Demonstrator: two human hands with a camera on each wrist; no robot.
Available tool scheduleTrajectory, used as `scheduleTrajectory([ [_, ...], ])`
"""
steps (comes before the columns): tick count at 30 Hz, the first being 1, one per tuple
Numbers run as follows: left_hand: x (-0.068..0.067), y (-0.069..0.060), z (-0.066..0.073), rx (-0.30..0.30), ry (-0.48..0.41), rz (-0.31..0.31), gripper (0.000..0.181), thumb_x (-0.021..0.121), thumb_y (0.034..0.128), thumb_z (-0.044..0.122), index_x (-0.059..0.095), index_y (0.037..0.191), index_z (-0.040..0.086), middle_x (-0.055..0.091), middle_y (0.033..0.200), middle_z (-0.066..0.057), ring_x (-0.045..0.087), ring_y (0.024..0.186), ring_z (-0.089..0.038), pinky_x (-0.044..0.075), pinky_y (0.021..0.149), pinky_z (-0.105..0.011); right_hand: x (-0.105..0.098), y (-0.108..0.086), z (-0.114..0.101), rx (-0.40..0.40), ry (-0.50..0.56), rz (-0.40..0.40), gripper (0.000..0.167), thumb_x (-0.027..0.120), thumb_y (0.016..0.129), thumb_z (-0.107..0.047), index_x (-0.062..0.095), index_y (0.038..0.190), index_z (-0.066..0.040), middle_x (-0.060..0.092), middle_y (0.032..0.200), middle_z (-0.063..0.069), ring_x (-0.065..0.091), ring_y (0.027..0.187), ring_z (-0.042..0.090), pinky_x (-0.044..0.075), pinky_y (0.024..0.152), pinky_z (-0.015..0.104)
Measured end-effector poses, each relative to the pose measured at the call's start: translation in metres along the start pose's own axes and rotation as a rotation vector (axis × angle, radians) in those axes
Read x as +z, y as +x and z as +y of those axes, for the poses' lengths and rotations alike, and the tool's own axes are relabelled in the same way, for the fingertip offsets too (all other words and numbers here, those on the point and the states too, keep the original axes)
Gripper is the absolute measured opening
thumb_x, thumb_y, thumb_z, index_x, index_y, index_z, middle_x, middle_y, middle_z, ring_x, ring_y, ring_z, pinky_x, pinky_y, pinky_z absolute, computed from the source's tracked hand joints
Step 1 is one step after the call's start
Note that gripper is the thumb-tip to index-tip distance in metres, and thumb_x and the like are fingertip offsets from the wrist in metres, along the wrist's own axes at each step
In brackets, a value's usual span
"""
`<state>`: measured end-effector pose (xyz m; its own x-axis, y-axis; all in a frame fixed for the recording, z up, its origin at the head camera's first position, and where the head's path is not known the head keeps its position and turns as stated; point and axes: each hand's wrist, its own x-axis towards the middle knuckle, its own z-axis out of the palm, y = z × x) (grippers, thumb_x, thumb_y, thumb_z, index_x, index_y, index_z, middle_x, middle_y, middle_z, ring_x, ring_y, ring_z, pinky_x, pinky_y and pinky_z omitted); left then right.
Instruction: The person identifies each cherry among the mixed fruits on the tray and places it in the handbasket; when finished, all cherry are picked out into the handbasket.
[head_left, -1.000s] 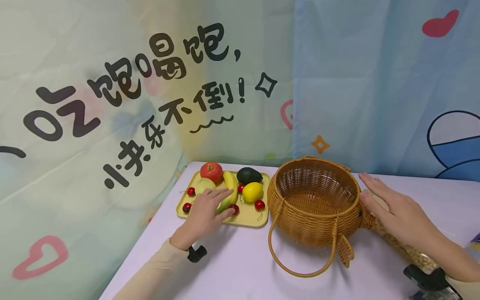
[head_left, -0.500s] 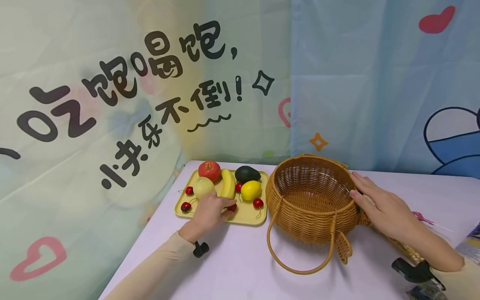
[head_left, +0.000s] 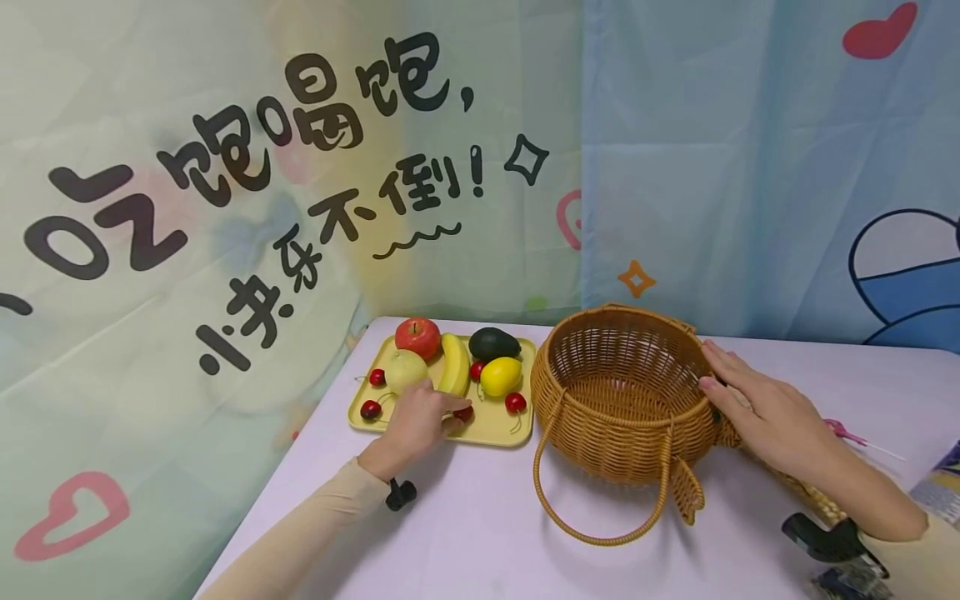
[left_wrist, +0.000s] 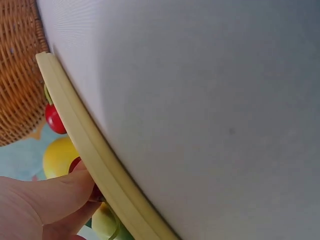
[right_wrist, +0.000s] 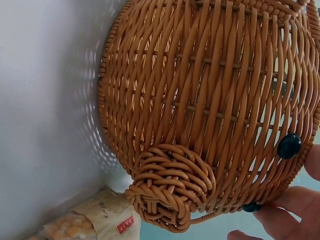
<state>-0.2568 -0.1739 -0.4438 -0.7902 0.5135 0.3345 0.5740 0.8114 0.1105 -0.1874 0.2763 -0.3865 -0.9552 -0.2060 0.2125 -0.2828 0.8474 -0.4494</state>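
On the yellow tray (head_left: pixel 491 434), my left hand (head_left: pixel 415 422) pinches a dark red cherry (head_left: pixel 466 413) between thumb and fingers. The left wrist view shows the thumb (left_wrist: pixel 65 192) against the cherry (left_wrist: pixel 97 193), beside the tray's edge (left_wrist: pixel 95 145). Around it lie an apple (head_left: pixel 417 338), a pale green round fruit (head_left: pixel 406 372), a banana (head_left: pixel 454 364), a lemon (head_left: pixel 501 377), an avocado (head_left: pixel 494 343) and several other cherries. My right hand (head_left: pixel 776 417) rests its straight fingers on the right side of the wicker basket (head_left: pixel 611 450).
The basket's handle (head_left: pixel 611 543) hangs down in front. A snout-like woven knob (right_wrist: pixel 170 187) sticks out on its right side. A bag of pale kernels (right_wrist: pixel 75 225) lies nearby, and a pink-handled object (head_left: pixel 843 432) lies beyond the right forearm.
My left hand has come down toward the front of the tray and taken hold of the cherry. My right hand has moved left onto the basket's side.
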Motion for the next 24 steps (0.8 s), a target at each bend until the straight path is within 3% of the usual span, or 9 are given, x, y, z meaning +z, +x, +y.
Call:
scheduleTrajectory([
  [12, -0.006, 0.004, 0.003, -0.023, -0.017, -0.063, 0.024, 0.087, 0.0823, 0.023, 0.084, 0.106, 0.020, 0.081, 0.091, 0.004, 0.043, 0.062, -0.012, 0.029, 0.061, -0.022, 0.001, 0.000, -0.001, 0.025, 0.004, -0.005, 0.064, 0.042, 0.110, -0.042, 0.024, 0.163, -0.010, 0.028, 0.165, 0.024, 0.037, 0.139, 0.062, 0.030, 0.102, 0.079],
  [16, -0.009, 0.007, 0.006, 0.001, -0.013, -0.093, 0.025, 0.087, 0.0818, 0.024, 0.084, 0.106, 0.021, 0.081, 0.089, 0.004, 0.041, 0.059, -0.012, 0.027, 0.059, -0.022, 0.001, -0.002, -0.002, 0.032, 0.005, -0.006, 0.064, 0.042, 0.110, -0.042, 0.024, 0.163, -0.010, 0.027, 0.166, 0.023, 0.037, 0.138, 0.063, 0.030, 0.102, 0.079],
  [24, -0.033, 0.010, 0.021, 0.056, -0.040, -0.144, 0.027, 0.088, 0.0813, 0.023, 0.083, 0.108, 0.019, 0.081, 0.086, 0.001, 0.044, 0.056, -0.011, 0.029, 0.056, -0.021, 0.000, -0.001, -0.002, 0.025, 0.029, -0.001, 0.064, 0.044, 0.110, -0.041, 0.025, 0.163, -0.011, 0.027, 0.166, 0.022, 0.037, 0.140, 0.061, 0.031, 0.103, 0.078],
])
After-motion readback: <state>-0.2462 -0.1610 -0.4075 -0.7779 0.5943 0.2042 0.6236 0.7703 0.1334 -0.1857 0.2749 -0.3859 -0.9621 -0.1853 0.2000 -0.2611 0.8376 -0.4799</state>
